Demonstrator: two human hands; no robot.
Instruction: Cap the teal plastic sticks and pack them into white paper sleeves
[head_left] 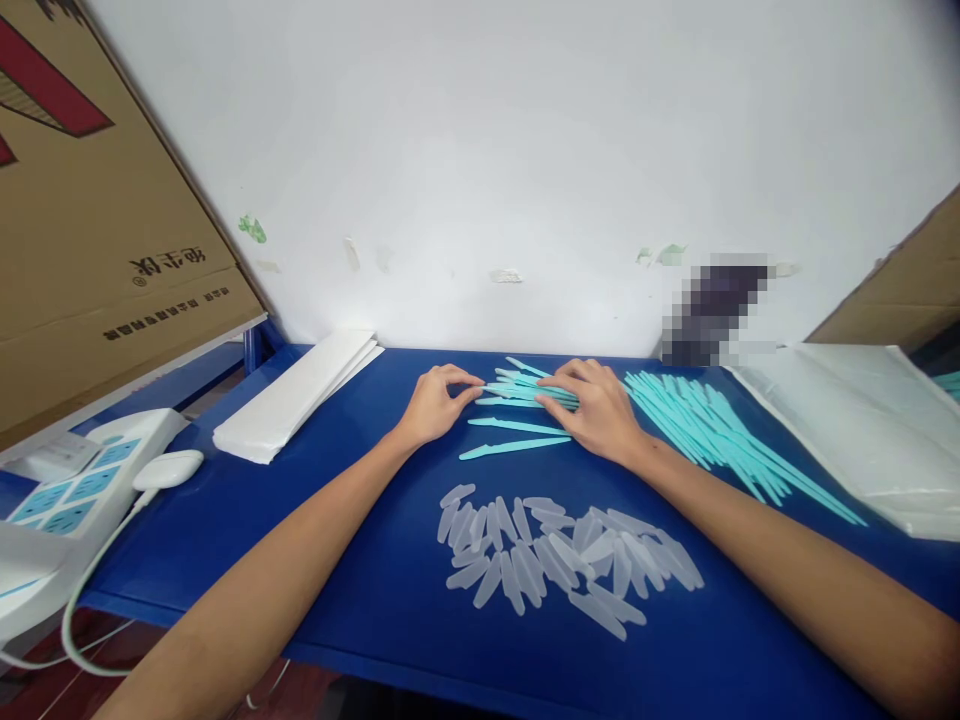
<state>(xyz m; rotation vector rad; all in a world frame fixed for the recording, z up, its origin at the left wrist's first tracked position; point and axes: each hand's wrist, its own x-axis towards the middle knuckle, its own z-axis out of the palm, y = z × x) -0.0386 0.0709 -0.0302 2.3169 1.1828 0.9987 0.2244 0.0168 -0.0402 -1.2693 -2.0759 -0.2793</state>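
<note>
A small pile of turquoise eyebrow razors (517, 398) lies on the blue table in front of me. My left hand (437, 405) is closed in a pinch at the blade end of one razor, at the pile's left side. From the right, my right hand (596, 405) curls over the handle ends, its thumb and fingers closed round a razor; the exact grip is partly hidden. Two loose razors (517, 442) lie just nearer to me. Closer still is a spread of translucent blade caps (525, 565), touched by neither hand.
A larger heap of turquoise razors (705, 430) lies right of my right hand, beside a clear plastic bag (840, 430). Folded white sheets (300, 395) lie at the back left. A power strip (97, 480) with a cable stands left, below a cardboard box (112, 200). A white wall rises behind.
</note>
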